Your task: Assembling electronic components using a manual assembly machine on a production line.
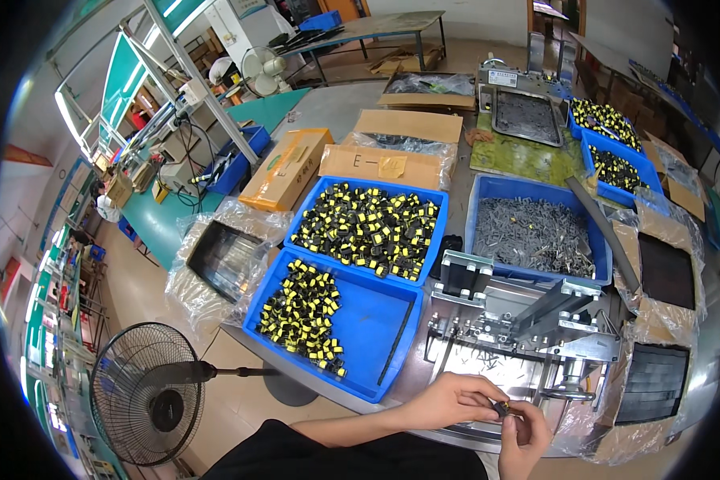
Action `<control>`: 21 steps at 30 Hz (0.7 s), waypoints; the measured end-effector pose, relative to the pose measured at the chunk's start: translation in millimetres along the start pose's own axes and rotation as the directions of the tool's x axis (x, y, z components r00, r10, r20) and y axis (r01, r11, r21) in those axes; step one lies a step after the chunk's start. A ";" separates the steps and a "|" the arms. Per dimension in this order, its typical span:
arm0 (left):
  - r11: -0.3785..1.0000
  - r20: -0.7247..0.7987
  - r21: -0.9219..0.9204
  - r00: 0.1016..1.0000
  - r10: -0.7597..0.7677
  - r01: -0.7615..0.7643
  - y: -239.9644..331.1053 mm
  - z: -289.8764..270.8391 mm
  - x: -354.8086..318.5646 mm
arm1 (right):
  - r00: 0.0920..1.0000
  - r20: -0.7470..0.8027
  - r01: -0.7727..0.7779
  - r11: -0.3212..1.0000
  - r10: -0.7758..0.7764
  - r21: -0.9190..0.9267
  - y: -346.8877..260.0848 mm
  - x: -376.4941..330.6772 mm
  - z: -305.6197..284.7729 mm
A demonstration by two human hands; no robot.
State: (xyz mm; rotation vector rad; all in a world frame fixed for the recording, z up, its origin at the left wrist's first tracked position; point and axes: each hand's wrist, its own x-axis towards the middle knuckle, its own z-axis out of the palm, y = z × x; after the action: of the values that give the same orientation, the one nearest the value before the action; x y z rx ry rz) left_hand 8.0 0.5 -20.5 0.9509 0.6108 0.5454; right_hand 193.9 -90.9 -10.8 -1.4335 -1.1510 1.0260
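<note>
Near the front edge of the bench, my left hand [446,402] pinches a small black part with a yellow band [501,408], which looks like a wound coil. The fingers of my right hand [528,432] close on it from the other side and partly hide it. Just beyond my hands stands a metal bench fixture [536,340] with rails, clamps and a round knob, with dark slivers scattered on its plate. Left of it, a blue tray [376,340] holds many such parts on its left side and a dark strip along its right. A fuller blue bin [432,240] of them sits behind.
A blue bin [472,216] of grey metal pieces stands behind the fixture, with a long dark bar [604,232] leaning at its right. Plastic-lined cartons [656,384] line the right edge. Two more blue bins [616,168] are farther back. A black fan [148,392] stands at left.
</note>
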 end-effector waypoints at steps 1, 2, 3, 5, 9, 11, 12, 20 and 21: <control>0.998 -0.012 0.003 0.998 0.063 -0.063 -4.2 -0.5 0.2 | 1.000 0.001 0.000 1.000 0.000 0.000 -1.8 0.8 0.4; 0.992 -0.024 0.007 0.992 0.127 -0.127 -7.1 -0.2 0.5 | 1.000 0.005 0.000 1.000 0.000 -0.017 -5.3 2.3 1.2; 0.992 -0.025 0.007 0.992 0.127 -0.127 -8.6 0.7 0.8 | 1.000 0.009 0.001 0.999 0.000 -0.034 -7.1 3.1 1.7; 0.982 -0.021 0.011 0.982 0.189 -0.189 -10.1 2.0 0.7 | 1.000 -0.010 -0.016 0.999 0.015 -0.038 -3.2 1.2 1.2; 0.990 -0.019 -0.043 0.991 0.130 -0.131 -14.9 -0.5 1.7 | 0.999 -0.035 -0.025 0.999 0.023 -0.042 -4.4 2.3 2.0; 0.994 -0.027 -0.001 0.993 0.111 -0.111 -19.2 -1.1 2.0 | 0.999 -0.037 0.028 0.993 -0.032 -0.113 -5.4 4.0 4.0; 0.994 -0.026 -0.002 0.994 0.111 -0.111 -17.8 -0.2 1.8 | 0.996 -0.033 0.080 0.980 -0.087 -0.184 -5.9 4.9 5.0; 0.986 -0.082 0.037 0.983 0.163 -0.160 -15.9 8.7 -4.7 | 0.981 -0.027 0.174 0.937 -0.191 -0.301 -9.8 7.3 9.5; 0.986 -0.080 0.036 0.983 0.163 -0.161 -15.4 9.3 -4.6 | 0.979 -0.029 0.182 0.934 -0.200 -0.307 -10.2 7.2 9.7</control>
State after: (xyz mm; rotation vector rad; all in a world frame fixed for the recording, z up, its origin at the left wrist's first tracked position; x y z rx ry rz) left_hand 13.6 -15.2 -28.7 1.0152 0.6202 0.7253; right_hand 184.4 -81.5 -2.4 -1.5414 -1.4189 0.6864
